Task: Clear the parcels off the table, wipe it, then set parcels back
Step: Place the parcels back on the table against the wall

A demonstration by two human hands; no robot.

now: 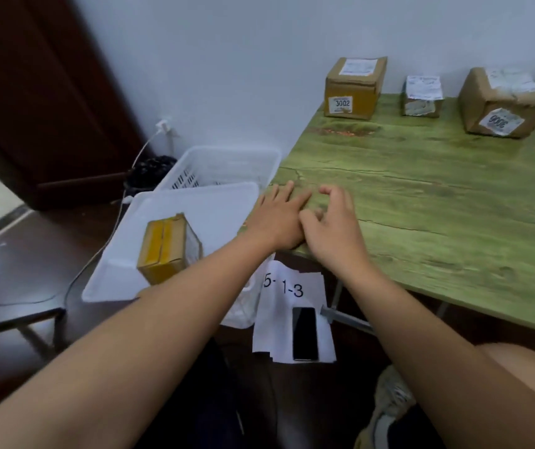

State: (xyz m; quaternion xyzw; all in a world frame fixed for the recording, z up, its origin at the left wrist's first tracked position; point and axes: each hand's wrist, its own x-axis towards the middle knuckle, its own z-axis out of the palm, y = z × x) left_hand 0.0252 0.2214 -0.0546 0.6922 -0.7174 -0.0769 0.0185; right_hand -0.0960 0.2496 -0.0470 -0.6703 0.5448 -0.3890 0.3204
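Both hands at the green wood-grain desk's (421, 196) near-left corner: left hand (279, 218) flat, right hand (330, 222) loosely curled, fingers empty; three brown cardboard parcels (353, 89) way off along far edge.

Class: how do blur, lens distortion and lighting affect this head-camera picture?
Head view: wide-angle lens bows the green wood-grain table edge and stretches the forearms; soft, even light, faint shadows; mild overall blur, yet the brown cardboard parcel labelled 3002 stays readable.

Soft even indoor light, dim at the left, faint shadows beneath the parcels (353, 89), slight overall blur, wide-angle bending at the edges, near forearms oversized
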